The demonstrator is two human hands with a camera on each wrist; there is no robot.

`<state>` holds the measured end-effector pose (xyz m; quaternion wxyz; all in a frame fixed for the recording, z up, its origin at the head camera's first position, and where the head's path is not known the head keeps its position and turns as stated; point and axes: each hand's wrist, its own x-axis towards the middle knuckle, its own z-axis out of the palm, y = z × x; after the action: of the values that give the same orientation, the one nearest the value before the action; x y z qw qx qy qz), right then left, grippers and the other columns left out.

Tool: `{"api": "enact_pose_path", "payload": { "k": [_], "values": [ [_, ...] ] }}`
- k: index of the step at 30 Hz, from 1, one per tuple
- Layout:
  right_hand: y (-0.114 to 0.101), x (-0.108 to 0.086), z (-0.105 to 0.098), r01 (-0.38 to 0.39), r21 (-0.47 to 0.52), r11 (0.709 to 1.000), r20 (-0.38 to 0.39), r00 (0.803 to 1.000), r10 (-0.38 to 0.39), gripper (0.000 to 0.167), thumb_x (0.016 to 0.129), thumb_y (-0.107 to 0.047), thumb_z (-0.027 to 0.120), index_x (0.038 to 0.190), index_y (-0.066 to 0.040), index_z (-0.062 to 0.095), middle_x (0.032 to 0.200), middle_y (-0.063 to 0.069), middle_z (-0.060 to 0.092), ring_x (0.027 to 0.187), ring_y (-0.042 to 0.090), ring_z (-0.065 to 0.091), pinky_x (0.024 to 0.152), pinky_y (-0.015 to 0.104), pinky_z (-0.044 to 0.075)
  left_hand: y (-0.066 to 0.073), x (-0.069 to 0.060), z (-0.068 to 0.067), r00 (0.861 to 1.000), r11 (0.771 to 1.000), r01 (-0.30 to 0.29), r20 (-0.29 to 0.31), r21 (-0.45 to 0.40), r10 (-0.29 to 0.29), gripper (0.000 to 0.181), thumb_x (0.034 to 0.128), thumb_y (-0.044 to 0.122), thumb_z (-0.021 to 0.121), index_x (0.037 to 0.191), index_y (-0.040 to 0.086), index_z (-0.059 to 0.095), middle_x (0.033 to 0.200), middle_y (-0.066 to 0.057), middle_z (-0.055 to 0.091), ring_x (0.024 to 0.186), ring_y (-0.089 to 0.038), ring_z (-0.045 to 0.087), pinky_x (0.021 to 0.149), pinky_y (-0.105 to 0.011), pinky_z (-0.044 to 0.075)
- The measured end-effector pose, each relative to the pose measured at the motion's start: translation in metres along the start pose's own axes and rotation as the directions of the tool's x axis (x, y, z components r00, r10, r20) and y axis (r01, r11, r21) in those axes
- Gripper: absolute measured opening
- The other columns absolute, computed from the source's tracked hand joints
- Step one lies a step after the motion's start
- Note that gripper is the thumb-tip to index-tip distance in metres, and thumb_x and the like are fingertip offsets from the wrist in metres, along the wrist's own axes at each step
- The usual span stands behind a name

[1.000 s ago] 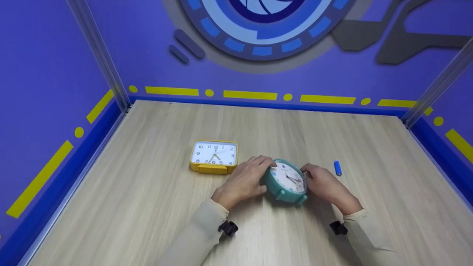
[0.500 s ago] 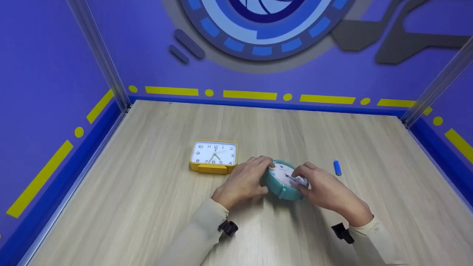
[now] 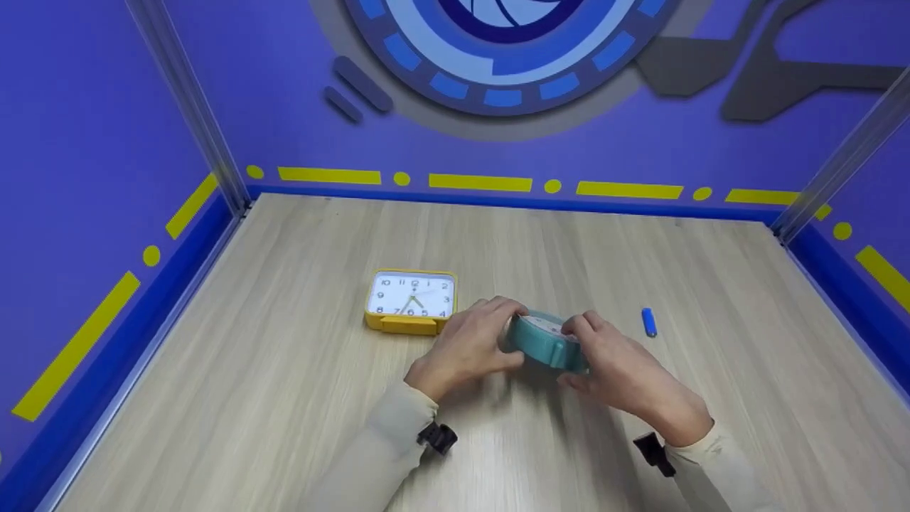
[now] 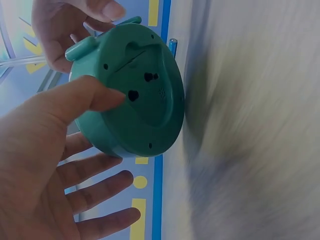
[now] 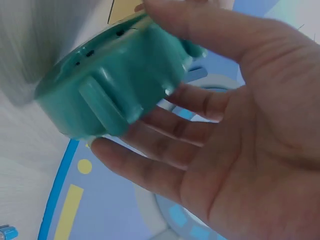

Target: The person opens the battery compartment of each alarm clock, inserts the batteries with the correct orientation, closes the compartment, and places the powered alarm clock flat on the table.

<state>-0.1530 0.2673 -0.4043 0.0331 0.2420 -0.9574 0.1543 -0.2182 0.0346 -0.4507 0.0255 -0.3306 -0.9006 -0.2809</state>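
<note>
- Pale wooden tabletop point(image 3: 213, 398) below me.
- My left hand point(image 3: 466, 345) and right hand point(image 3: 622, 377) pinch the teal clock point(image 3: 542, 346) between them, at twelve o'clock.
- Its face has just tipped away from me; I judge I'm turning it over.
- Yellow clock point(image 3: 412, 299) at ten o'clock, blue battery point(image 3: 649, 322) at two.

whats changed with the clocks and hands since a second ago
The teal clock has tipped, its front turning away from the head camera so more of its side shows. The right hand has moved inward from the clock's right edge to reach over part of its front. Unchanged: the left hand's hold, the yellow clock and the blue battery.
</note>
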Motion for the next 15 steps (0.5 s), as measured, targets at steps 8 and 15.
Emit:
{"api": "enact_pose_path", "payload": {
  "k": [8,15],
  "values": [
    [0.0041,0.0011,-0.0006,-0.02,0.029,0.999,-0.082,0.996,0.022,0.049,0.084,-0.006,0.09,0.122,0.001,0.06,0.111,0.016,0.06,0.096,0.029,0.065,0.084,0.052,0.058,0.0002,0.0004,-0.0024,1.0,0.998,0.026,-0.01,-0.054,-0.027,0.054,0.0935,0.037,0.081,0.14,0.016,0.062,0.136,0.003,0.066,0.117,-0.016,0.06,0.1,-0.035,0.05],
    [0.0076,0.002,-0.0047,-0.07,0.101,0.992,-0.048,0.996,0.076,0.047,0.088,-0.003,0.083,0.127,0.005,0.057,0.115,0.02,0.06,0.098,0.032,0.066,0.086,0.054,0.058,0.0005,0.0011,0.0,0.997,0.993,0.071,0.001,-0.095,-0.072,0.058,0.0988,0.03,0.077,0.149,0.014,0.053,0.147,-0.002,0.06,0.131,-0.018,0.058,0.11,-0.037,0.046]
  ]
}}
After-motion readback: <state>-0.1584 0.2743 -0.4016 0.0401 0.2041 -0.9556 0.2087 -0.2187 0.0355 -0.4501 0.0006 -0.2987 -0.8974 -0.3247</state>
